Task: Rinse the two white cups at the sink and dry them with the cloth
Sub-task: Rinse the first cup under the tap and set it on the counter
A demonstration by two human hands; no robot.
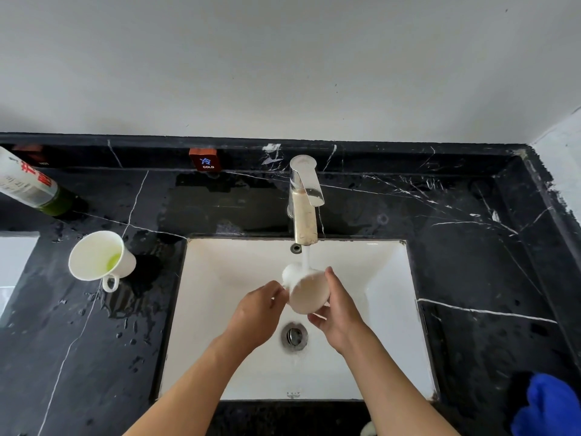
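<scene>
One white cup (pixel 306 294) is held over the white sink (pixel 390 309), tilted away from me under the running stream from the chrome faucet (pixel 303 199). Water foams at its mouth. My left hand (pixel 257 313) pinches its left side and my right hand (pixel 339 313) cups its right side and base. A second white cup (pixel 94 258) with a handle stands on the wet black counter left of the sink, with green liquid at its bottom. The blue cloth (pixel 547 407) lies at the counter's front right corner.
A tilted bottle with a white label and green contents (pixel 34 187) stands at the far left. A small red-brown "COLD" sign (pixel 206 160) sits on the back ledge. Water puddles lie on the black marble counter (pixel 471 247) near the left cup. The drain (pixel 294 335) is open.
</scene>
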